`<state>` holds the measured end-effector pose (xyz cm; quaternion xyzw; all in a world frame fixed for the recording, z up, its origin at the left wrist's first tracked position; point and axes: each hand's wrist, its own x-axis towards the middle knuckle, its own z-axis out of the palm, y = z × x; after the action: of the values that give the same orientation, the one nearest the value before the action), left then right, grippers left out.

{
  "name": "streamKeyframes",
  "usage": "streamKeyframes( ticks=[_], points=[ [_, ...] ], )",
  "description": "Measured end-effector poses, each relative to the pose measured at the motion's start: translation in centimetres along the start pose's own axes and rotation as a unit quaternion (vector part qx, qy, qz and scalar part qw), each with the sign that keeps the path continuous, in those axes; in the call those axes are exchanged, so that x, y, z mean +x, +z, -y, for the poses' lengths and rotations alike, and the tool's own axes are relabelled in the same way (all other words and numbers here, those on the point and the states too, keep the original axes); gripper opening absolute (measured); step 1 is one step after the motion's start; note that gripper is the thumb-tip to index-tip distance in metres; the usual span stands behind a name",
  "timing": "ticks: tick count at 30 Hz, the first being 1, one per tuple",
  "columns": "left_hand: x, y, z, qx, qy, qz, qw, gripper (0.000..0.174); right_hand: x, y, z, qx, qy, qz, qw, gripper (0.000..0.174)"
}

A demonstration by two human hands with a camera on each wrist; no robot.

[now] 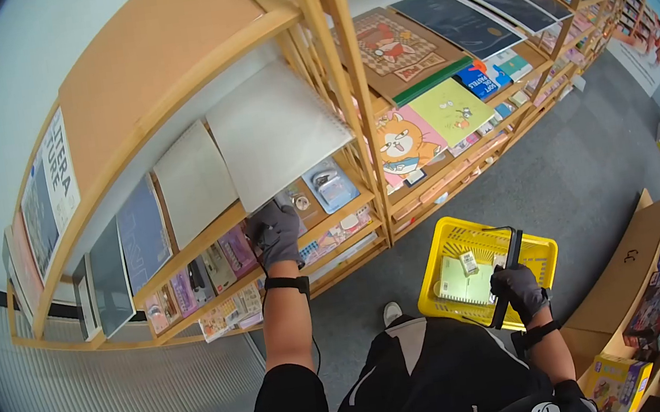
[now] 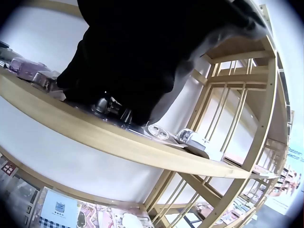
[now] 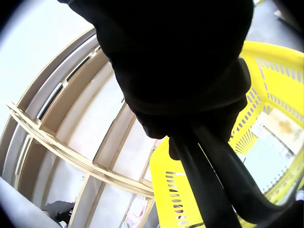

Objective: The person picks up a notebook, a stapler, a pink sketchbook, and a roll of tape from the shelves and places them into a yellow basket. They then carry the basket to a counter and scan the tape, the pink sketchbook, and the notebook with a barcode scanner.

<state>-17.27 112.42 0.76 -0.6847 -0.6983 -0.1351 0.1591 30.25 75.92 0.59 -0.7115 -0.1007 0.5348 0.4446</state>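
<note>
My left hand (image 1: 275, 230), in a dark glove, is at the shelf beside a large pale spiral-bound sheet (image 1: 279, 133); its fingertips are hidden. In the left wrist view the dark hand (image 2: 137, 57) covers part of the shelf, close above small clear-packed items (image 2: 110, 107). My right hand (image 1: 520, 289) grips the black handle (image 3: 209, 175) of a yellow basket (image 1: 431, 266). A pale green spiral notebook (image 1: 461, 282) and a small white packet (image 1: 468, 263) lie in the basket.
Wooden racks (image 1: 375, 158) hold notebooks and packaged stationery on several levels. A blue pack (image 1: 329, 185) lies right of my left hand. Boxed goods (image 1: 656, 309) and a large cardboard piece (image 1: 619, 276) are at the right. A shoe (image 1: 392, 312) shows on the grey floor.
</note>
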Motion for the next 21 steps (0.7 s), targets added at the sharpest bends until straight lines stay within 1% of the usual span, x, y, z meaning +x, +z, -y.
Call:
streamKeyframes(
  ticks=[2,3,5,6,7,9,10,11,14,15,18,21],
  points=[
    [0.2,0.6,0.2,0.016,-0.022,0.019,0.999,0.078,0.1,-0.4,-0.5,-0.001,-0.005,0.002,1.000,0.006],
    [0.3,-0.3,0.0,0.017,-0.020,0.018,0.999,0.078,-0.3,-0.3,0.0,-0.012,-0.007,0.002,1.000,0.008],
    [0.4,-2.3,-0.2,-0.064,-0.054,0.066,0.994,0.076,-0.9,-0.1,0.9,-0.035,-0.012,0.004,0.999,0.017],
    [0.5,-2.9,-0.3,-0.104,-0.070,0.089,0.988,0.074,-0.9,-0.1,1.0,-0.033,-0.013,0.004,0.999,0.017],
    [0.6,-2.8,-0.2,-0.104,-0.069,0.088,0.988,0.074,-0.8,0.0,1.0,-0.034,-0.022,0.003,0.999,0.014],
    [0.7,-3.0,-0.2,-0.110,-0.098,0.085,0.985,0.070,-0.9,0.1,1.1,-0.035,-0.042,0.001,0.998,0.010],
    [0.8,-3.1,-0.2,-0.114,-0.112,0.084,0.984,0.068,-0.9,0.2,1.1,-0.035,-0.044,0.002,0.998,0.010],
    [1.0,-3.2,-0.2,-0.115,-0.113,0.081,0.984,0.068,-1.0,0.3,1.3,-0.024,-0.039,0.003,0.999,0.010],
    [1.0,-4.3,-0.3,-0.154,-0.120,0.087,0.977,0.060,-1.0,0.4,1.4,-0.003,-0.030,0.007,1.000,0.012],
    [1.0,-4.4,-0.3,-0.154,-0.122,0.086,0.977,0.060,-1.0,0.4,1.3,-0.014,-0.031,0.014,0.999,0.013],
    [1.3,-4.8,-0.7,-0.175,-0.175,0.127,0.960,0.053,-1.1,0.5,1.4,-0.036,-0.037,0.029,0.998,0.016],
    [1.4,-4.8,-0.8,-0.174,-0.175,0.131,0.960,0.053,-2.2,0.9,1.6,-0.066,-0.070,0.024,0.995,0.012]
  ],
)
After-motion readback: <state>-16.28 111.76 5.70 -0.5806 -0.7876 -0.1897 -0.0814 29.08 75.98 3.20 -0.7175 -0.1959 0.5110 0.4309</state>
